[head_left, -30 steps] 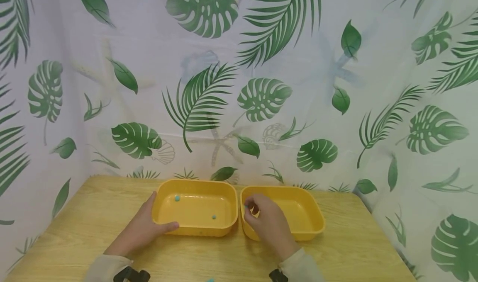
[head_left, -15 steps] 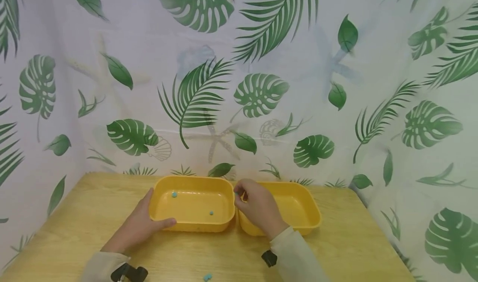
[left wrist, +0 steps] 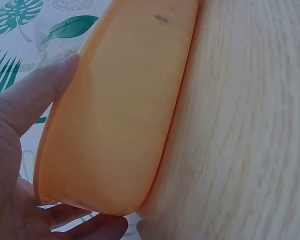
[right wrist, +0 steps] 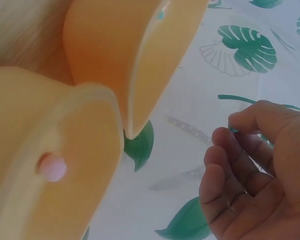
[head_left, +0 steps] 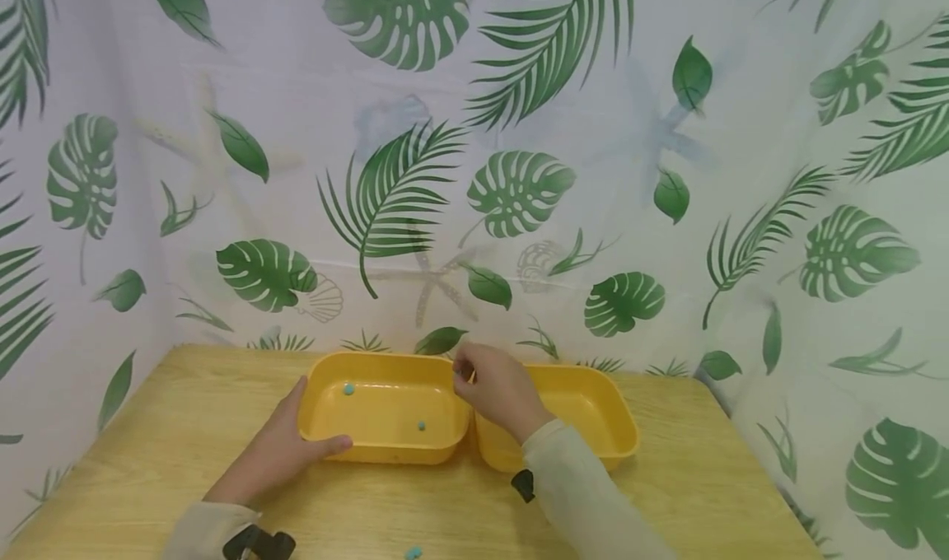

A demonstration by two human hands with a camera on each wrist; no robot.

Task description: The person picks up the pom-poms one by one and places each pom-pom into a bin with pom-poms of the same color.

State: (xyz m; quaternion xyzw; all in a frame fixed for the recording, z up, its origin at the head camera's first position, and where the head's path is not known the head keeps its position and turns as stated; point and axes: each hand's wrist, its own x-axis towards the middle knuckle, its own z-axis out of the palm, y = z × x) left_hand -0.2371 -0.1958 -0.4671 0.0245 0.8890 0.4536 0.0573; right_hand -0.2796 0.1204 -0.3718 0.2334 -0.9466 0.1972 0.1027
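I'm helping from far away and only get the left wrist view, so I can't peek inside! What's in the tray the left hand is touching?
Observer: Two small turquoise pieces sit apart inside that yellow tray.

Operator: Cool! Is the other hand holding anything?

Observer: Yes, the right hand pinches a turquoise bit between thumb and finger; only a sliver of it shows, so I can't tell its shape.

Operator: Is there another tray, and is something in it?

Observer: There is: a small round pink piece is inside the second yellow tray, seen in the right wrist view.
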